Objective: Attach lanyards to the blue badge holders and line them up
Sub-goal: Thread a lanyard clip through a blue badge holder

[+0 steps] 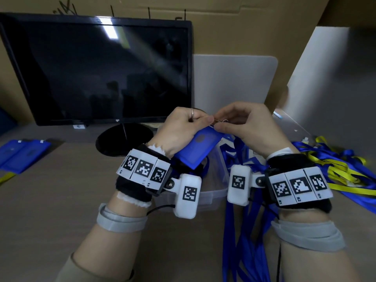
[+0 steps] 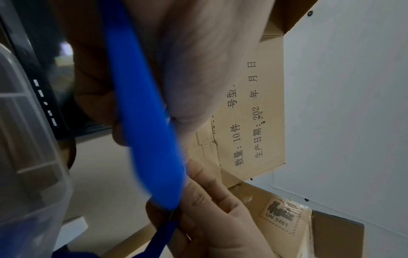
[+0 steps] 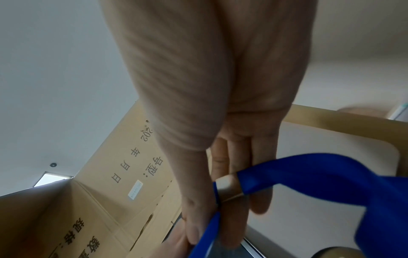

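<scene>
A blue badge holder (image 1: pixel 200 147) is held up over the table, and my left hand (image 1: pixel 184 129) grips its top end, thumb on the front face. My right hand (image 1: pixel 240 123) pinches the thin metal clip (image 1: pixel 220 121) of a blue lanyard (image 1: pixel 241 151) right at the holder's top edge. In the left wrist view the holder (image 2: pixel 145 122) runs edge-on between both hands. The right wrist view shows the lanyard's silver crimp (image 3: pixel 228 187) and strap (image 3: pixel 326 176) below my fingers. The clip's meeting with the holder's slot is hidden by fingertips.
Two blue holders (image 1: pixel 22 153) lie side by side at the table's left. A pile of blue and yellow lanyards (image 1: pixel 335 169) lies at the right. A clear plastic bin (image 1: pixel 211 192) sits under my hands. A dark monitor (image 1: pixel 97 70) and cardboard boxes stand behind.
</scene>
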{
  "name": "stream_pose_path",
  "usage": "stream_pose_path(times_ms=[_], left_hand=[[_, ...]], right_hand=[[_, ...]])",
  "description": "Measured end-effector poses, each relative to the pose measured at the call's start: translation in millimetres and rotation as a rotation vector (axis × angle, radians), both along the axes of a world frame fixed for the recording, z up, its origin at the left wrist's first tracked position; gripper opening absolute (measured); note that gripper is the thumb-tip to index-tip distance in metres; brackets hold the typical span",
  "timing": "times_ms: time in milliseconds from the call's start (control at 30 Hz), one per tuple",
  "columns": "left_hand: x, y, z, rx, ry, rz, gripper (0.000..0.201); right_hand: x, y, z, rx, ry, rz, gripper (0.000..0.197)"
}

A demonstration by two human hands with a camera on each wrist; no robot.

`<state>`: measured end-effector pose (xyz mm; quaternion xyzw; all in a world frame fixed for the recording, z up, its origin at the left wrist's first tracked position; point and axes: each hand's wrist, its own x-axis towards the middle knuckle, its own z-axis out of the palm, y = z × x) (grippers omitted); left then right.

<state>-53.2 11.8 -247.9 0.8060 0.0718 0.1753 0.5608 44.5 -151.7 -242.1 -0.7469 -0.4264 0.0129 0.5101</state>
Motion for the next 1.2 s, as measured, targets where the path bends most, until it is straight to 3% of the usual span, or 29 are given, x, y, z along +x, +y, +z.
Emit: stream_pose_path(times_ms=[200, 367, 567, 800, 967, 1200], left_hand=[[0.7, -0.4, -1.1, 0.014, 0.004, -0.007, 0.018], [3.5, 6.9, -2.4, 0.009, -0.029, 0.084, 0.050], [3.3, 10.0, -5.0, -0.005, -0.095, 0.116, 0.019], [2.1, 8.1, -4.2, 0.025, -0.119, 0.047, 0.022], [6.5, 10.6, -6.9, 0.100, -0.109, 0.049, 0.020], [7.7, 11.9, -8.3, 0.253, -0.110, 0.087, 0.020]], right_hand=[[2.3, 1.3, -5.1, 0.072, 0.117, -0.034, 0.015], [4.6, 1.0, -7.0, 0.043, 0.052, -0.118, 0.016], [2.3, 3.0, -4.4, 0.046, -0.020, -0.113, 0.025], [1.0, 4.2, -4.5, 0.047, -0.024, -0.147, 0.015], [-2.7, 4.4, -3.0, 0.046, -0.008, -0.185, 0.030], [-7.2, 3.4, 0.9, -0.048, -0.064, -0.233, 0.015]])
